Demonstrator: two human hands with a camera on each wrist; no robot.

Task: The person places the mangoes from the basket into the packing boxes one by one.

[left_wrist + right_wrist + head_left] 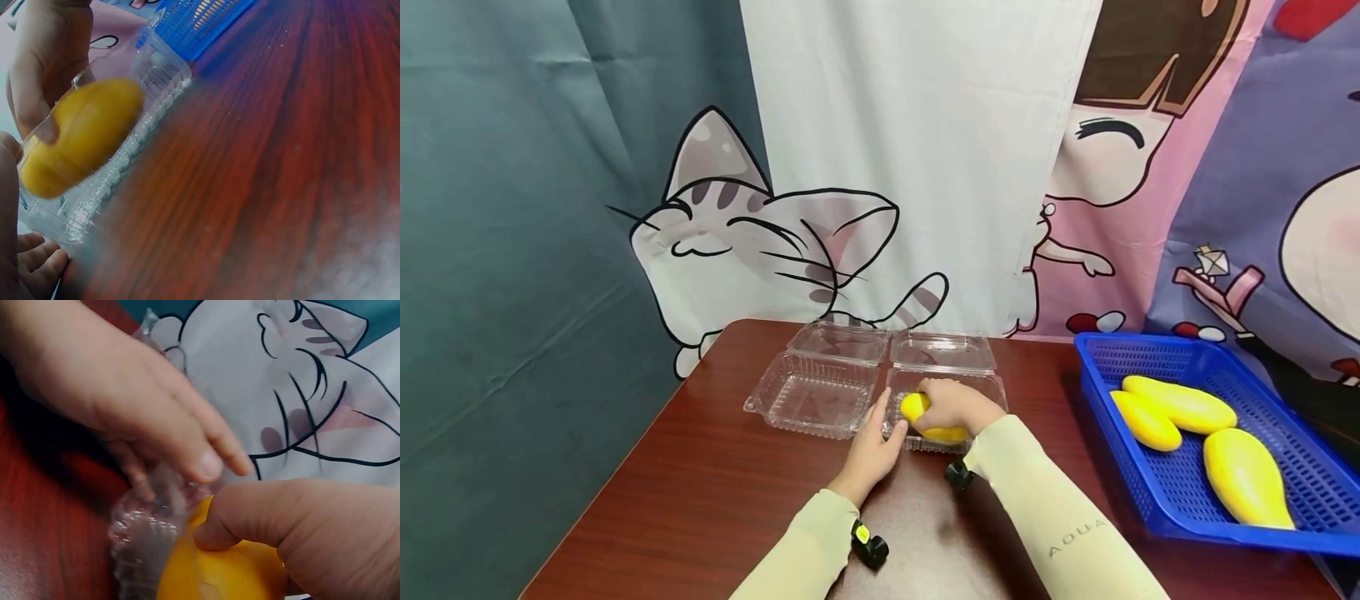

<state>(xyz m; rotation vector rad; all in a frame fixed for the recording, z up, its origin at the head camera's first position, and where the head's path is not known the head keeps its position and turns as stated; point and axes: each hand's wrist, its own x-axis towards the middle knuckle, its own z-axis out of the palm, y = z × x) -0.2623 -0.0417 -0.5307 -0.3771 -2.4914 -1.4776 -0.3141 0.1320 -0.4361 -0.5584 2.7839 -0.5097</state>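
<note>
My right hand grips a smooth yellow oblong fruit, with the thumb pressed on its side. The fruit is inside the base of the right clear plastic clamshell box, seen through its wall in the left wrist view. At that box's near left corner is my left hand, with straight fingers along the left side and the thumb by the front rim. In the right wrist view, the left hand hangs over the ribbed plastic edge, close to the fruit.
A second clear clamshell box stands with its lid up just left of the first. On the right sits a blue plastic basket holding several yellow fruits. The brown wooden table ends at a cartoon-printed curtain.
</note>
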